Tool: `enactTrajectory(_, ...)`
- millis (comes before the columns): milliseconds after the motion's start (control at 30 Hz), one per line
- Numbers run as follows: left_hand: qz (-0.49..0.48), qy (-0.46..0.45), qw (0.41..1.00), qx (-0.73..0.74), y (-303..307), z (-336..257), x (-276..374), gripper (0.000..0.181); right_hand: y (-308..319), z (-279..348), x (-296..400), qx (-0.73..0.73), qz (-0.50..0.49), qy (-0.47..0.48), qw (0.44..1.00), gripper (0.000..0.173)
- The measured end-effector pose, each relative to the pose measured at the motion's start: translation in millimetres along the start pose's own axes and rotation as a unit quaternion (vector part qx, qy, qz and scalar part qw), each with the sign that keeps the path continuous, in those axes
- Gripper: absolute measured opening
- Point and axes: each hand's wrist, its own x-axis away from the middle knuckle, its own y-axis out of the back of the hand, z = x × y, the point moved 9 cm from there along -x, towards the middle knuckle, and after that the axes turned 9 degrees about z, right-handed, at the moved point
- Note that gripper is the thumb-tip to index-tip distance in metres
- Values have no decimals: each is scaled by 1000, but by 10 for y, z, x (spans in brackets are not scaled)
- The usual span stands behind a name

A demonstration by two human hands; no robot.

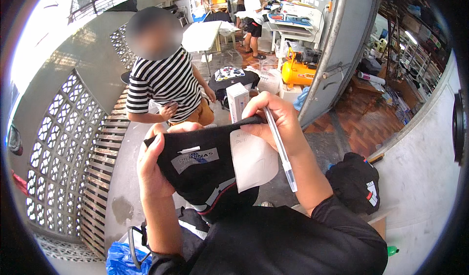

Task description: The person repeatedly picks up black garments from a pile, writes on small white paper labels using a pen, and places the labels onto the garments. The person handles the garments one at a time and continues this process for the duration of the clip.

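Between my two hands a black garment (216,136) is held up by its edge, with a printed patch (196,160) and a small white tag on the inside. My left hand (157,161) pinches the garment's left corner. On the right, my right hand (273,123) grips the garment's edge together with a white slip of paper (254,161) that bears handwriting and hangs over the fabric. A clear ballpoint pen (276,134) lies across the fingers of that hand, its capped end pointing down. The garment's lower part hangs in folds near my chest.
A person in a striped shirt (165,81) stands ahead on the left. Behind are a white table (201,36), a yellow air compressor (298,70), a white box (238,101) and other people. Black clothing (353,183) lies at right; a blue plastic bag (122,258) is low at left.
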Motion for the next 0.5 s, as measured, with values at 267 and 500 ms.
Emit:
enactTrajectory(267, -14, 48, 992, -119, 411, 419, 85, 26, -326, 471, -111, 122, -69, 129, 982, 22)
enactTrajectory(500, 14, 132, 979, -154, 80, 499, 425, 39, -610, 323, -268, 142, -28, 50, 988, 21)
